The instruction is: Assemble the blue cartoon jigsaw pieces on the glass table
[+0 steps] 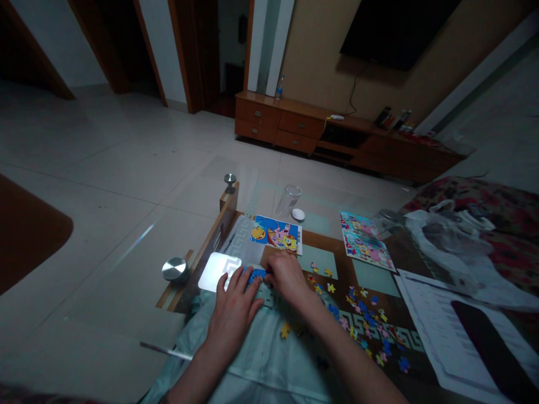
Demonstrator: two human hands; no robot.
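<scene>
My left hand lies flat on the glass table with its fingers spread, and its fingertips touch joined blue jigsaw puzzle pieces. At the right end of these pieces, my right hand is closed, its thumb and fingers pinched low on a puzzle piece that they mostly hide. Beyond both hands lies a picture card with yellow and pink cartoon figures on blue. Loose puzzle pieces in blue, yellow and pink are scattered to the right, partly behind my right forearm.
A clear glass jar and a white lid stand past the card. To the right are another cartoon sheet, papers, a dark phone-like slab and a plastic bag. Metal knobs rise at the left edge.
</scene>
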